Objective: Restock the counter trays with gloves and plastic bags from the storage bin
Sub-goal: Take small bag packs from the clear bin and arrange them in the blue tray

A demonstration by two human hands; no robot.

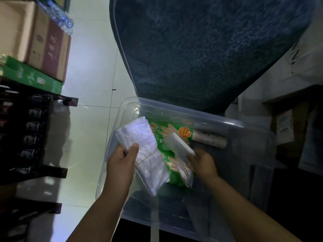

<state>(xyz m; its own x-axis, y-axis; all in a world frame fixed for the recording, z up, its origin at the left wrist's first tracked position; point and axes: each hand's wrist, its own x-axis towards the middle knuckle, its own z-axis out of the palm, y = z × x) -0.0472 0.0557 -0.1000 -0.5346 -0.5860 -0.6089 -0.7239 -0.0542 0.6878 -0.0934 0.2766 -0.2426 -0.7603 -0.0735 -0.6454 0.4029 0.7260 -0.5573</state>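
A clear plastic storage bin (232, 124) stands on the floor below me. My left hand (122, 161) grips a thick bundle of clear plastic bags (145, 154) over the bin's left side. A smaller clear packet (178, 145) is pinched in my right hand (203, 163), just above the bin's middle. Under both lie green glove packs (173, 131) printed with hand outlines. A pale roll (209, 139) rests in the bin to the right of the packs.
A dark blue mat (201, 49) stretches away beyond the bin. Stacked cardboard boxes (35, 37) and a green box (31, 77) sit at the left over a dark crate rack (26, 130). More boxes stand at the right (286, 126). Pale floor tiles (92, 84) run between.
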